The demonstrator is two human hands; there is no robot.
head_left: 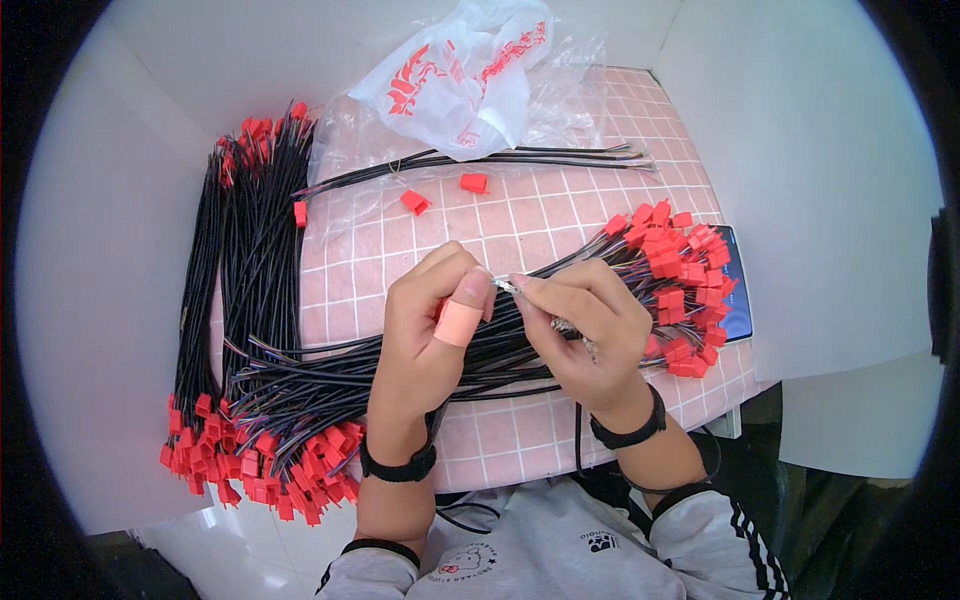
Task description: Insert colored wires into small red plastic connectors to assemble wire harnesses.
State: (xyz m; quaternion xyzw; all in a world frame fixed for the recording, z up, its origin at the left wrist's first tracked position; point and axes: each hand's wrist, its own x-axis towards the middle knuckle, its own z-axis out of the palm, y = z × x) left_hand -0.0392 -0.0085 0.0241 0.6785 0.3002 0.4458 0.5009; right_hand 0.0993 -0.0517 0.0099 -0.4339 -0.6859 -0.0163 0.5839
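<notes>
My left hand (425, 320) and my right hand (590, 325) meet over the middle of the table, thumbs and forefingers pinched together. Between the fingertips is a small silvery piece (507, 286), too small to name surely. More silvery bits (565, 327) show inside my right hand's curled fingers. A pink-orange wrap (457, 322) circles my left thumb. Under both hands lies a thick bundle of black cables (500, 345). Red plastic connector housings (672, 255) cap its right end, and bare wire ends fan out on the left.
Further cable bundles (262, 240) with red housings lie along the left edge. A few loose cables (500, 157) lie at the back, near two loose red housings (415, 202). A white plastic bag (460, 80) sits behind them. A phone (738, 290) rests at the right edge, beside white partition walls (810, 180).
</notes>
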